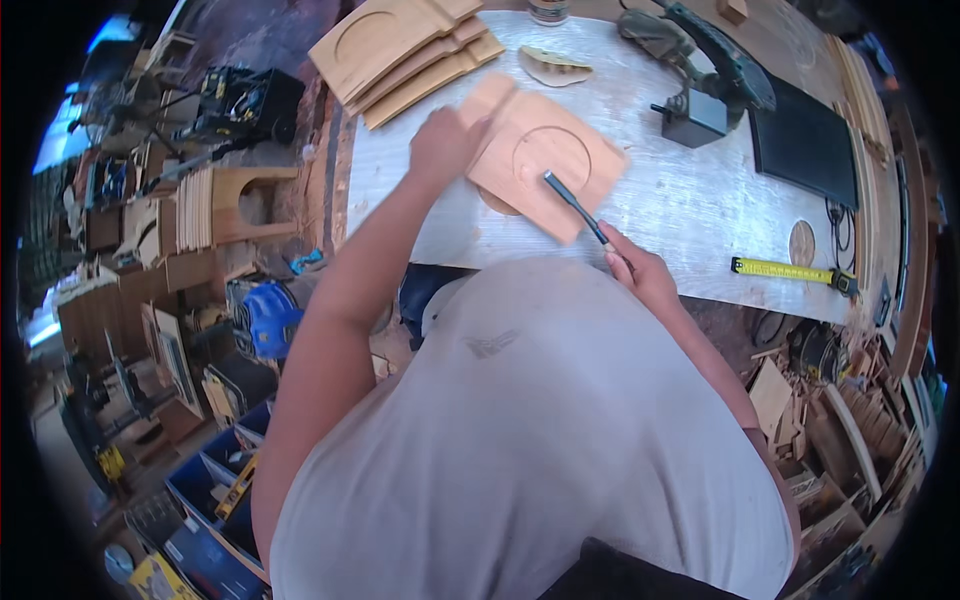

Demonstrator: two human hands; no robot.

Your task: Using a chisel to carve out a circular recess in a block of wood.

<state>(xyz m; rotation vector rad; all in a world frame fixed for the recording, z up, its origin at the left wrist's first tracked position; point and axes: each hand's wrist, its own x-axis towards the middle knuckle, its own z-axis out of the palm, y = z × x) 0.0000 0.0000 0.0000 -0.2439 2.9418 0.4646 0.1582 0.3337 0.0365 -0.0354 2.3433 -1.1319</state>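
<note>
A light wooden board (540, 185) with a round groove cut in its face lies tilted over the near part of the pale bench top. My left hand (445, 150), somewhat blurred, grips the board's far left edge. My right hand (645, 270) is closed around the handle of a chisel (574, 202). The chisel's dark blade reaches over the board, its tip inside the round groove. Under the board's near left edge a round brown shape (497, 203) peeks out, mostly hidden. Just beyond my left hand lies a stack of similar wooden boards (410, 50).
A curved wooden piece (553, 67) lies beyond the board on the bench top (440, 235). Toward the right are a dark power tool (690, 50), a black flat panel (805, 140) and a yellow tape measure (795, 270). Wood offcuts (840, 430) heap up at the lower right.
</note>
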